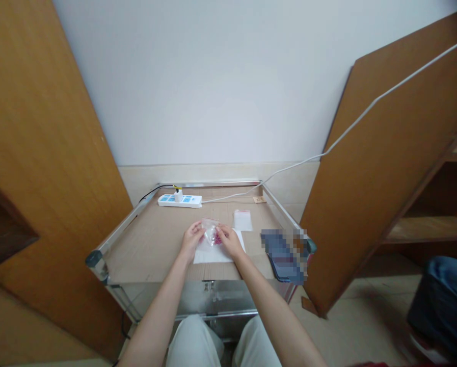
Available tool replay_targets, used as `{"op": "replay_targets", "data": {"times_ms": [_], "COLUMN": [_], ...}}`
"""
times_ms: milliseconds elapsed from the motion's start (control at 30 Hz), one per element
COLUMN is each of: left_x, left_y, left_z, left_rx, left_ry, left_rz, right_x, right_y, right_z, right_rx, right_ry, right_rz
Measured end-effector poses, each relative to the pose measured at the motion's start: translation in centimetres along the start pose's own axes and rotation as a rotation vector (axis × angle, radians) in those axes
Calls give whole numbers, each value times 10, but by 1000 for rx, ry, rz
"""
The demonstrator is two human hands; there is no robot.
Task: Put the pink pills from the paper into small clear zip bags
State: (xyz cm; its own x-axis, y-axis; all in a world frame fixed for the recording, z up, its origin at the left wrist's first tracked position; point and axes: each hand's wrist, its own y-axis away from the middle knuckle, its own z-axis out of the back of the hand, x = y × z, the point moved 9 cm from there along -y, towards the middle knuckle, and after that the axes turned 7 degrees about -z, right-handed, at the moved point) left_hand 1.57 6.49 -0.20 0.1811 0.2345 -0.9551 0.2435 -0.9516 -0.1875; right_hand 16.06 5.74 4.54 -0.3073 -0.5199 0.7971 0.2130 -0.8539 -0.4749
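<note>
A small clear plastic bag (209, 230) is held up between my two hands, over a white sheet of paper (213, 256). My left hand (192, 238) pinches the bag's left edge between thumb and fingers. At the other edge, the fingers of my right hand (229, 239) close on the plastic. Small pinkish-red beads (218, 239) show just below my right fingertips; whether they lie in the bag or on the paper behind it I cannot tell. Just beyond my right hand, a stack of flat clear bags (242, 220) rests on the cardboard-covered tabletop (148, 244).
A white power strip (180, 201) with a plug in it lies at the back left. Its white cable (289, 167) runs up to the right. A dark blue, partly blurred item (284, 260) sits at the right edge. Raised metal rails (129, 224) border the table. A person's leg (442, 300) appears at right.
</note>
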Motion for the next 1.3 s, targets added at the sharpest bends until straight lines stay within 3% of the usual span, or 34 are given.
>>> {"op": "replay_targets", "data": {"times_ms": [367,1067,1300], "left_x": [6,9,6], "left_y": [12,14,16], "left_z": [-18,-13,-18], "left_rx": [157,115,188], "left_ry": [169,-3,-76], "left_rz": [99,67,29], "right_x": [-4,13,16], "right_y": [2,8,9], "right_z": [1,2,3], "right_rx": [-40,-19,-20], "right_ry": [-20,-79,-51], "right_rz": [19,39,51]}}
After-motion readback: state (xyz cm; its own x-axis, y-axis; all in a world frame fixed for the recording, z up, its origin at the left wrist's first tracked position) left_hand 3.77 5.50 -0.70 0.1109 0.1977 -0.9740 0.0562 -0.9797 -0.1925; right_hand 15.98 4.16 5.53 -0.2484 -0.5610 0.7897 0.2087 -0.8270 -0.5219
